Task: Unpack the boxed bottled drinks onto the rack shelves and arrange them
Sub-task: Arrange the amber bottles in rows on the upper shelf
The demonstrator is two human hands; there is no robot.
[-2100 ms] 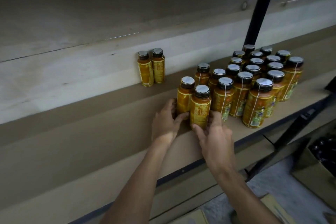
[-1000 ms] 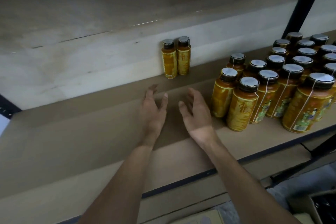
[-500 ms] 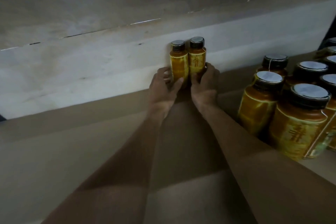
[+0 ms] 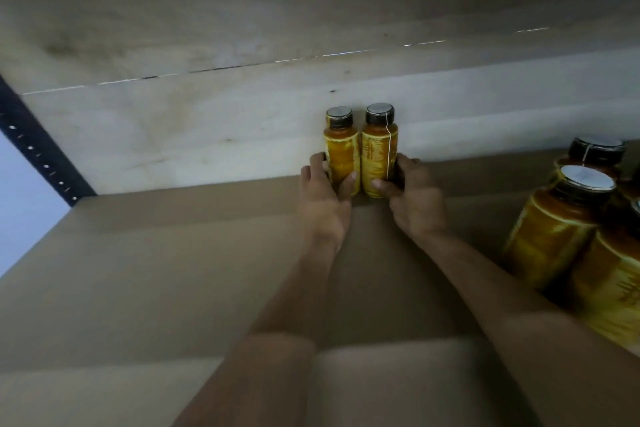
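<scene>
While a black rack upright (image 4: 41, 156) crossed the left end of the pale back wall (image 4: 207, 135), the left hand (image 4: 325, 198) gripped the base of the left bottle (image 4: 341, 152), which stood upright against that wall. Touching it, the right bottle (image 4: 379, 149) stood against the wall too, its base gripped by the right hand (image 4: 415, 198). Farther right, forward of the wall, a group of bottles (image 4: 561, 236) stood on the brown shelf (image 4: 173, 270).
</scene>
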